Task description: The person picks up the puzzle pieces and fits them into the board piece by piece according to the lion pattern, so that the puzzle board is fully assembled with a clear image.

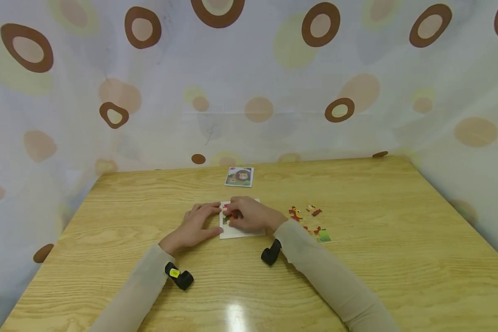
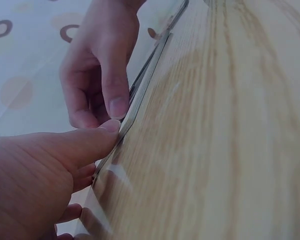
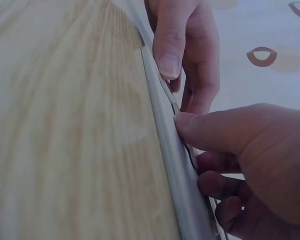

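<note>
A white puzzle board (image 1: pixel 244 233) lies flat on the table, with colourful puzzle pieces (image 1: pixel 226 219) at its left side. My left hand (image 1: pixel 192 229) rests at the board's left edge, thumb and fingers spread along it. Over the board, my right hand (image 1: pixel 251 214) has curled fingers and pinches a puzzle piece, which those fingers mostly hide. In the right wrist view, the right thumb (image 3: pixel 215 129) presses at the thin layer on top of the board. The left thumb (image 2: pixel 90 145) touches the board's edge in the left wrist view.
Loose puzzle pieces lie right of the board: a red and yellow one (image 1: pixel 295 213), another behind it (image 1: pixel 314 210), and a green one (image 1: pixel 323 235) nearer, partly beside the right sleeve. A lion picture card (image 1: pixel 239 177) lies beyond the board. A patterned curtain (image 1: pixel 257 83) hangs behind the table.
</note>
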`<control>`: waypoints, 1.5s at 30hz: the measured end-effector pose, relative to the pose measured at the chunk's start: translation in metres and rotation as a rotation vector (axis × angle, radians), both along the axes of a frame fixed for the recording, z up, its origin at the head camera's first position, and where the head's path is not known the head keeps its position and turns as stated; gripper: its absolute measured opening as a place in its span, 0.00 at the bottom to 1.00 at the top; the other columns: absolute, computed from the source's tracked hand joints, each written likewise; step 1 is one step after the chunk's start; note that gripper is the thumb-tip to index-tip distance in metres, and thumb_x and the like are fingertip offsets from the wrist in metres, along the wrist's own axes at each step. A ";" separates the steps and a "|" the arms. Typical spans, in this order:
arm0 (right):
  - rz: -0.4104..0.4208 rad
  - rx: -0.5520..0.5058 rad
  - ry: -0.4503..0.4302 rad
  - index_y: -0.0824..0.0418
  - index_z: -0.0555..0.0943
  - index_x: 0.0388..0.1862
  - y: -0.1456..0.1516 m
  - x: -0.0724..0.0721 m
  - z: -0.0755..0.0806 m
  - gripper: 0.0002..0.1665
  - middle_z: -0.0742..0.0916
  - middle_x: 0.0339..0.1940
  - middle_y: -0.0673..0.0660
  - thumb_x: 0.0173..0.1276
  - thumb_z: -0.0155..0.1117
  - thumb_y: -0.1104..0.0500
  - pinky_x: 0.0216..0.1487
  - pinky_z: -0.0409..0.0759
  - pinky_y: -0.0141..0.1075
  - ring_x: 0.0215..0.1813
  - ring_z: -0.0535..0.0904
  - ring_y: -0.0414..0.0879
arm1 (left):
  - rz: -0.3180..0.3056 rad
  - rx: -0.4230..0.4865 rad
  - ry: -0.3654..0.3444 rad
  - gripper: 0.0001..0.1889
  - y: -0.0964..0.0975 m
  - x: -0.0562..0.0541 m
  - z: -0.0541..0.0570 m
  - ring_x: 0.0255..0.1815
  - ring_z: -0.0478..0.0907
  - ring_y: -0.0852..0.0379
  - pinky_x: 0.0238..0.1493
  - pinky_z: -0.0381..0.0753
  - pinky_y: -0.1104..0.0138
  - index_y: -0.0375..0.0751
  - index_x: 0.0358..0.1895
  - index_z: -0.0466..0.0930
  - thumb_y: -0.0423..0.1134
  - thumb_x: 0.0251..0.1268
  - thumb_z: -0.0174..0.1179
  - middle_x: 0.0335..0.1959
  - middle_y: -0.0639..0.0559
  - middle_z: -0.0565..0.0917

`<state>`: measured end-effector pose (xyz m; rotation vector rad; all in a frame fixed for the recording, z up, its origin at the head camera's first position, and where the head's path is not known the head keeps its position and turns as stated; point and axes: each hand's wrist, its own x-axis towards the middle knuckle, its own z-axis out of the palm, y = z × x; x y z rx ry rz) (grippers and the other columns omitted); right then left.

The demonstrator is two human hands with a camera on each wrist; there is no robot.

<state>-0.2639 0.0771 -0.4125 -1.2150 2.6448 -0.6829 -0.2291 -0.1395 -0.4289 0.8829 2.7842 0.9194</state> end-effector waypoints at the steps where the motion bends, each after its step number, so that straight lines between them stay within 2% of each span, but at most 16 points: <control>1: 0.003 -0.005 -0.003 0.60 0.83 0.50 0.000 0.000 0.001 0.14 0.78 0.37 0.51 0.67 0.64 0.58 0.38 0.71 0.31 0.34 0.70 0.41 | 0.000 -0.003 0.002 0.27 0.000 0.000 0.000 0.67 0.59 0.41 0.61 0.57 0.42 0.36 0.64 0.70 0.45 0.65 0.62 0.73 0.44 0.64; 6: 0.000 -0.016 -0.004 0.61 0.84 0.48 -0.002 -0.001 0.002 0.13 0.78 0.43 0.54 0.68 0.64 0.59 0.44 0.74 0.32 0.39 0.74 0.42 | 0.002 -0.009 0.011 0.27 -0.001 0.000 0.001 0.67 0.59 0.40 0.60 0.58 0.42 0.36 0.64 0.70 0.45 0.65 0.62 0.73 0.44 0.64; 12: -0.012 -0.003 0.028 0.62 0.85 0.48 -0.004 0.003 0.004 0.12 0.79 0.40 0.53 0.68 0.64 0.60 0.42 0.74 0.31 0.37 0.73 0.41 | -0.004 -0.006 0.017 0.27 0.000 0.001 0.002 0.67 0.59 0.40 0.60 0.58 0.42 0.36 0.64 0.70 0.45 0.65 0.62 0.72 0.43 0.64; 19: -0.023 0.043 0.086 0.62 0.85 0.47 -0.010 0.012 0.007 0.11 0.77 0.40 0.53 0.70 0.60 0.62 0.45 0.72 0.33 0.39 0.72 0.42 | -0.003 0.003 0.019 0.27 -0.001 0.002 0.002 0.67 0.59 0.40 0.60 0.58 0.42 0.35 0.64 0.70 0.44 0.65 0.62 0.72 0.43 0.64; 22: -0.043 0.051 0.074 0.62 0.85 0.47 -0.011 0.014 0.007 0.11 0.77 0.39 0.53 0.70 0.60 0.62 0.44 0.72 0.33 0.38 0.71 0.42 | -0.005 0.000 0.017 0.27 -0.001 0.002 0.002 0.67 0.59 0.40 0.60 0.58 0.42 0.36 0.64 0.69 0.44 0.65 0.62 0.72 0.43 0.64; 27: -0.054 0.025 0.038 0.61 0.85 0.47 -0.007 0.011 0.005 0.11 0.76 0.37 0.53 0.70 0.61 0.60 0.39 0.69 0.32 0.35 0.69 0.42 | -0.008 -0.008 0.015 0.27 -0.001 0.003 0.003 0.67 0.59 0.40 0.60 0.57 0.41 0.35 0.64 0.69 0.45 0.66 0.61 0.72 0.42 0.64; 31: -0.049 0.009 0.075 0.59 0.86 0.48 -0.002 0.008 0.003 0.12 0.76 0.35 0.51 0.69 0.63 0.58 0.36 0.67 0.31 0.32 0.68 0.41 | -0.010 -0.005 0.013 0.28 0.001 0.002 0.004 0.67 0.59 0.40 0.61 0.57 0.41 0.36 0.65 0.69 0.45 0.66 0.61 0.73 0.43 0.64; 35: -0.049 -0.030 0.081 0.59 0.84 0.48 0.000 0.006 0.003 0.13 0.80 0.34 0.51 0.67 0.65 0.58 0.35 0.71 0.31 0.31 0.72 0.40 | -0.009 -0.013 0.010 0.28 0.002 0.001 0.005 0.67 0.59 0.40 0.61 0.57 0.41 0.40 0.66 0.69 0.45 0.66 0.62 0.72 0.42 0.64; 41: -0.098 -0.097 0.044 0.57 0.76 0.48 0.000 0.004 -0.002 0.16 0.83 0.30 0.48 0.63 0.69 0.58 0.34 0.74 0.30 0.29 0.74 0.38 | -0.016 -0.018 0.011 0.20 0.001 0.002 0.006 0.68 0.59 0.38 0.60 0.58 0.39 0.45 0.58 0.77 0.44 0.65 0.62 0.72 0.41 0.65; 45: -0.115 -0.127 0.038 0.59 0.75 0.46 0.000 0.005 0.000 0.18 0.83 0.29 0.49 0.61 0.71 0.58 0.32 0.73 0.29 0.27 0.73 0.38 | -0.016 -0.029 0.006 0.18 0.001 0.003 0.008 0.69 0.59 0.38 0.61 0.57 0.38 0.45 0.56 0.78 0.44 0.66 0.61 0.72 0.42 0.64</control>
